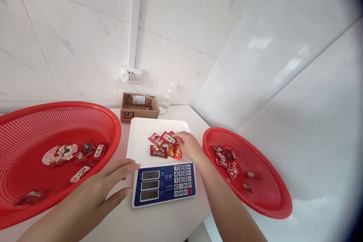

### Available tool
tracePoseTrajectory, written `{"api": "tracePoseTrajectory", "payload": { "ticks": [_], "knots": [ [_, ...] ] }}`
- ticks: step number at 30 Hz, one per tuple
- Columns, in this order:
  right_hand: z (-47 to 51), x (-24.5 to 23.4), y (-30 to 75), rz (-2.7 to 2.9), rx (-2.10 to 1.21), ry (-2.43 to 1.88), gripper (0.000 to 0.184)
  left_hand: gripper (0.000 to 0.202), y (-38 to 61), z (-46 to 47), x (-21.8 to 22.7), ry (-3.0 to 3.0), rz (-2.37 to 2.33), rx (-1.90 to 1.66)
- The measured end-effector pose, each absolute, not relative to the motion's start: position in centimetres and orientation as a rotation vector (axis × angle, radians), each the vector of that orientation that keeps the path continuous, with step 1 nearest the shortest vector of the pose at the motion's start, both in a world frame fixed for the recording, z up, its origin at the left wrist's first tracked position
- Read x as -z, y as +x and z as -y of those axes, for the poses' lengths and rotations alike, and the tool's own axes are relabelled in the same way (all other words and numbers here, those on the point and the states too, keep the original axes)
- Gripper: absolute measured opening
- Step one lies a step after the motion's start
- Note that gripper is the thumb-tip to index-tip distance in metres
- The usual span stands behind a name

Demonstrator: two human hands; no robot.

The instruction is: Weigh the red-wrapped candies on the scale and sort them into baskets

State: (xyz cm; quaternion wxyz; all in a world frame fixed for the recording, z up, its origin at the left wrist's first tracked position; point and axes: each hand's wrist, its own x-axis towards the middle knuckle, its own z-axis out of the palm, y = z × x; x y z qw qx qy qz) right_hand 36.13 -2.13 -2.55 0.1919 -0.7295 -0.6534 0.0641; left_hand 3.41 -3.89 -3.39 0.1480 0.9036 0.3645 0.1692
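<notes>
Several red candy packets (159, 151) lie in a small pile on the white pan (141, 132) of a digital scale (164, 185). My right hand (188, 144) is over the pan's right side, its fingertips pinched on a small red candy packet at the edge of the pile. The fingers partly hide what they grip. Nearer to me, my left hand (113, 181) is open and holds nothing, with its fingertips by the scale's front left corner. The scale's top display (150, 175) shows digits too faint to read surely.
A large red basket (113, 121) with several packets stands left, and another red basket (280, 208) with packets stands right. Behind the scale are a cardboard box (140, 115) and a clear plastic bottle (165, 102). A wall socket (132, 75) is above them.
</notes>
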Motion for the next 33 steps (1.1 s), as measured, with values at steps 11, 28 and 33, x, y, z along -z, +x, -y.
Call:
{"api": "tracePoseTrajectory", "payload": {
  "ticks": [11,28,33],
  "knots": [
    [1.7,2.8,36.7,1.793,-0.191,-2.116,0.048,0.044,3.6,4.4,1.3,2.533,-1.003,-0.502],
    [12.7,2.4,34.6,1.036,-0.515,-1.657,0.038,0.045,3.4,4.3,0.1,2.383,-1.091,-0.487],
    [14.8,3.5,33.7,0.893,-0.599,-1.563,0.039,0.045,3.6,4.4,-0.3,2.347,-1.089,-0.507]
  ]
}}
